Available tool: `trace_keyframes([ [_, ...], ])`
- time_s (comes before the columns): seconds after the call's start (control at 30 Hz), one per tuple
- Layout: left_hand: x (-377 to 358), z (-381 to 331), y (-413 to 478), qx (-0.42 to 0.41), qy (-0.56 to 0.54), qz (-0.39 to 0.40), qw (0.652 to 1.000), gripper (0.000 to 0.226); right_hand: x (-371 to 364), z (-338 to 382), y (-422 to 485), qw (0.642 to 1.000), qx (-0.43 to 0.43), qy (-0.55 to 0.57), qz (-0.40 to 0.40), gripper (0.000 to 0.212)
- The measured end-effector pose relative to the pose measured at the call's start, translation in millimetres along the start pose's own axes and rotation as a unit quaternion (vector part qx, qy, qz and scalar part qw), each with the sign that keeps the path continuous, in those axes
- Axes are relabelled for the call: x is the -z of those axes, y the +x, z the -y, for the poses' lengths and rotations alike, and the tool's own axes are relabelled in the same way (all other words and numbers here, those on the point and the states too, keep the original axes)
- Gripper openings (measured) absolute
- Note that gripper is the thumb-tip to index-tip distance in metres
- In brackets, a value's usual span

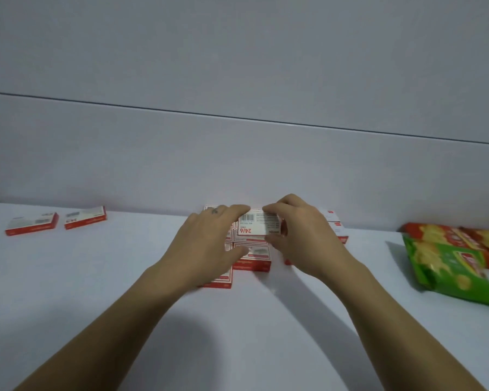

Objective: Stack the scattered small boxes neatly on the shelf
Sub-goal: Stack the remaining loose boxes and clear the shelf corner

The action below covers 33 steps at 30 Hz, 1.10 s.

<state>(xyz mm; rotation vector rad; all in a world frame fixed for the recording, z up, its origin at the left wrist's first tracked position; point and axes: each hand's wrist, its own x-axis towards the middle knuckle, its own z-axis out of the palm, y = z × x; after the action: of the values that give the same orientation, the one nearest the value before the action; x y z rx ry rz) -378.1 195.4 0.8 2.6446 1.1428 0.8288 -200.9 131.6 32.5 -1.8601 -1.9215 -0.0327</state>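
Red-and-white small box (256, 224) marked 24/6 sits at the centre of the shelf (96, 277), far back by the wall (237, 66), over the stacked boxes (253, 258). The right hand (302, 235) pinches its right end with curled fingers and thumb. The left hand (206, 244) touches its left end with nearly straight fingers. Two loose boxes (31, 223) lie far left. Snack bags (449, 272) lie on the right.

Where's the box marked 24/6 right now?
Head view, centre: right hand pinches the 24/6 box, left hand touches its left edge, just above the stacked boxes.
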Motion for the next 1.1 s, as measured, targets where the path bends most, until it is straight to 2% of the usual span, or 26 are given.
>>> trace_keyframes([
  [0.4,-47.5,-54.9,28.8,0.023,-0.098,-0.048,0.994,0.043,12.1,-64.7,-18.8,0.995,-0.007,0.081,-0.053,0.05],
  [0.53,-60.4,-63.7,28.1,0.061,-0.177,-0.078,0.979,0.044,7.1,-72.3,-25.4,0.988,-0.025,0.132,-0.074,0.058],
  [0.7,-70.3,-63.4,8.4,0.064,-0.253,-0.118,0.958,0.045,-9.2,-72.8,-35.0,0.967,-0.073,0.233,-0.078,0.063],
  [0.9,-70.5,-60.3,-1.0,0.085,-0.287,-0.109,0.948,0.048,-16.3,-74.9,-43.7,0.957,-0.08,0.267,-0.085,0.063],
  [1.1,-63.9,-63.2,-2.2,0.064,-0.267,-0.113,0.955,0.048,-13.7,-73.9,-47.1,0.956,-0.065,0.278,-0.071,0.06],
])
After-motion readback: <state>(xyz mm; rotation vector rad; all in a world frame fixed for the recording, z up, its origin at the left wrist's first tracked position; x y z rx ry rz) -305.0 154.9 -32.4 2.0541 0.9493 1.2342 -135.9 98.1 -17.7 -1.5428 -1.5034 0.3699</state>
